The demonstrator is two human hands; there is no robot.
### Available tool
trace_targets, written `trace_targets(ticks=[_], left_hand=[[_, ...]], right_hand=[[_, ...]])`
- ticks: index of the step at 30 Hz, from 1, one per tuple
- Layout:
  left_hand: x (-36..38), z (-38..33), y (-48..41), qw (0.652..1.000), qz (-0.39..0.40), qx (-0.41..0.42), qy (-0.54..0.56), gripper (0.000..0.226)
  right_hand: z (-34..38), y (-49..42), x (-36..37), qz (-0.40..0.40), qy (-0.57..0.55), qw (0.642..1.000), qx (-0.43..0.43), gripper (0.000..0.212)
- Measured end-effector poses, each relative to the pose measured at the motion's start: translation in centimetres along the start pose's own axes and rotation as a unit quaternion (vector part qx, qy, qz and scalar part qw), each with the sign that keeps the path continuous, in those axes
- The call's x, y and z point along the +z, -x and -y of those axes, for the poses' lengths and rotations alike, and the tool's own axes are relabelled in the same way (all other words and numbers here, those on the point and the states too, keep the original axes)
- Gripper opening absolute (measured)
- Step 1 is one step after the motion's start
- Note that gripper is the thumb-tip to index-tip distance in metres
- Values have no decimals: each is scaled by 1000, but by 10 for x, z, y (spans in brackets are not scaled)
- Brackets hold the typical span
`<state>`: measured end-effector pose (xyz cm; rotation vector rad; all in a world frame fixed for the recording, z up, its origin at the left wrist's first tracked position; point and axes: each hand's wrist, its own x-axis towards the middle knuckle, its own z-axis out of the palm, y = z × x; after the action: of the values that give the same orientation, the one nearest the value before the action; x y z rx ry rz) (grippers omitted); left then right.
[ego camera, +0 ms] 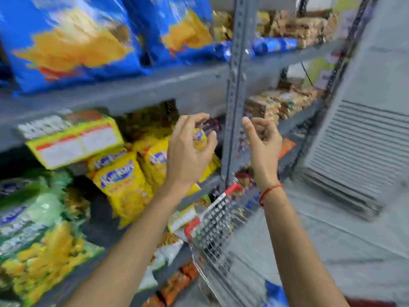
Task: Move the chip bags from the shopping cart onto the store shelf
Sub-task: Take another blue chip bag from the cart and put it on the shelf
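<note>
Grey slotted steel is framing the whole scene: the store shelf (141, 89) is running across the blurred view, and its upright post (235, 85) is standing between the two raised hands. The left hand (188, 149) is hovering in front of the middle tier, back toward the camera, fingers curled and spread loosely, with nothing clamped between them; a yellow packet is showing through the gap, though it is hard to tell whether the fingertips are touching it. The right hand (263, 140) is hanging just right of the post, fingers bent inward and slightly apart, thumb up, gripping nothing, and a red thread (269, 192) is circling its wrist. Two large blue chip bags (66, 41) are standing upright on the top tier, side by side. Below them, yellow snack bags (124, 180) are leaning in a crowded row, and a yellow box (75, 141) is lying tilted on top of them. Green bags (37, 218) are filling the lower left. The wire shopping cart (217, 227), red at its corners, is sitting low between the forearms, beside the shelf; a scrap of blue packaging (275, 293) is showing near its bottom edge, too smeared to identify.
</note>
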<state>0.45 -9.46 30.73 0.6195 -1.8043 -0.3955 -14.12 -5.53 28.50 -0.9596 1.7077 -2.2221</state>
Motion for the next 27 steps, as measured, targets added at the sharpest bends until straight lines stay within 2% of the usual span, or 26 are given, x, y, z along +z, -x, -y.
trace_targets(ticks=[3,7,12,16,19,22,24,27], left_hand=[[53,27,45,993,107,-47,4,31],[113,63,111,959,248,-136,-6,33],[168,91,189,859,446,-248,-41,42],[201,108,243,771,559,-298,-69,55],[223,117,283,700,622,-339,-89,65],[243,121,319,640,657,-389,-88,73],[255,126,343,613,672,-405,-93,76],[273,130,371,585,681,-430,-97,87]], right_hand=[[-56,17,-50,-42,55,995,71,19],[-128,49,-115,-85,126,974,168,22],[-206,106,-190,-102,226,920,305,35],[-256,158,-239,-107,280,860,414,46],[-282,195,-267,-90,317,805,494,57],[-310,231,-288,-79,339,747,566,79],[-320,246,-297,-105,335,721,597,90],[-328,250,-302,-120,354,693,616,93]])
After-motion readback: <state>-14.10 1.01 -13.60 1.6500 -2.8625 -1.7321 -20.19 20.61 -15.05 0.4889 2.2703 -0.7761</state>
